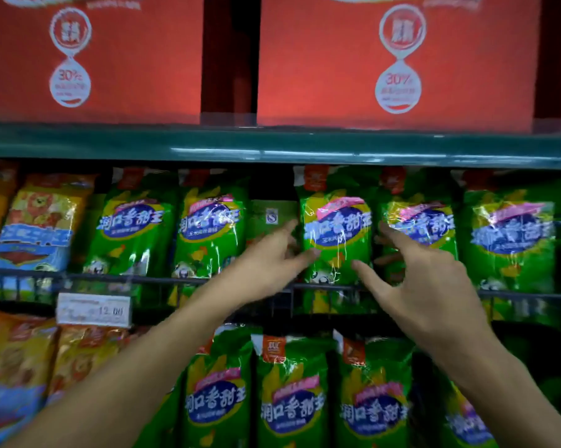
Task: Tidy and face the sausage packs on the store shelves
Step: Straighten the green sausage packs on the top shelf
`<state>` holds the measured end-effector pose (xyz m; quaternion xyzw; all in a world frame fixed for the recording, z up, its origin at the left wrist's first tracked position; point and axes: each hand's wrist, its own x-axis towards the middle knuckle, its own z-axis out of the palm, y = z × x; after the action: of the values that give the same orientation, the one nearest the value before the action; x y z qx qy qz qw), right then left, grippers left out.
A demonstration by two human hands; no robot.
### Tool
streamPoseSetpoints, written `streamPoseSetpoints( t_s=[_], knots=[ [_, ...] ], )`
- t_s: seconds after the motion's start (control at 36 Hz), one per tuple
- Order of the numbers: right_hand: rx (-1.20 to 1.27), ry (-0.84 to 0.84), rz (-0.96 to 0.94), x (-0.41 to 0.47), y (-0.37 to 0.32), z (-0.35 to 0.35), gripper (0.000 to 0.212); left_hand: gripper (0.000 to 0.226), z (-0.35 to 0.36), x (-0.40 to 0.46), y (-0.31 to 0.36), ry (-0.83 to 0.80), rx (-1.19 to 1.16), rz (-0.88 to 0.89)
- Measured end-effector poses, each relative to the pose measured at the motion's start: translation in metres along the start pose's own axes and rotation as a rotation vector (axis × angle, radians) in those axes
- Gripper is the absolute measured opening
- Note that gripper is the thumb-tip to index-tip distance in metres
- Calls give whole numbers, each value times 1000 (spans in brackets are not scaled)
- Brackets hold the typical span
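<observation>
Now both hands reach for one green pack [337,234] on the middle shelf, just behind the wire rail [324,287].

Left hand [266,263] is on the pack's left edge, right hand [424,273] on its right edge; fingers are spread and nearly straight, touching but not holding it tight. The pack could slip down behind the rail, or bump the next pack [418,234] crooked, if one side is pushed harder. Left of the pack, a backwards pack [271,218] sits deep in a gap. Above the pack, red boxes [398,59] stay closed, so I cannot tell what is inside.
</observation>
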<state>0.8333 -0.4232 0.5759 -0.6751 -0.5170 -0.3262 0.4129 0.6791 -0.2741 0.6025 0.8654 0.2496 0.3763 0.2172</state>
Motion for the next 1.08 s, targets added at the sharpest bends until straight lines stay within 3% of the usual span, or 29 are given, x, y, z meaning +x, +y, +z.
streamPoseSetpoints(
  t_s=[0.14, 0.25, 0.42, 0.72, 1.08],
  knots=[
    [-12, -20, -19, 1, 3, 4, 74, 75, -3, 6, 3, 7, -159, -1],
    [140, -72, -30, 0, 7, 13, 70, 64, -12, 5, -5, 54, -258, 41],
    [238, -75, -54, 12, -3, 28, 69, 47, -36, 11, -15, 173, -275, 112],
    [396, -208, -29, 25, -4, 51, 77, 88, -42, -4, -33, 70, 6, 37],
    [416, -222, -25, 29, -10, 49, 76, 95, -49, -11, -32, 179, 178, 86]
  ],
)
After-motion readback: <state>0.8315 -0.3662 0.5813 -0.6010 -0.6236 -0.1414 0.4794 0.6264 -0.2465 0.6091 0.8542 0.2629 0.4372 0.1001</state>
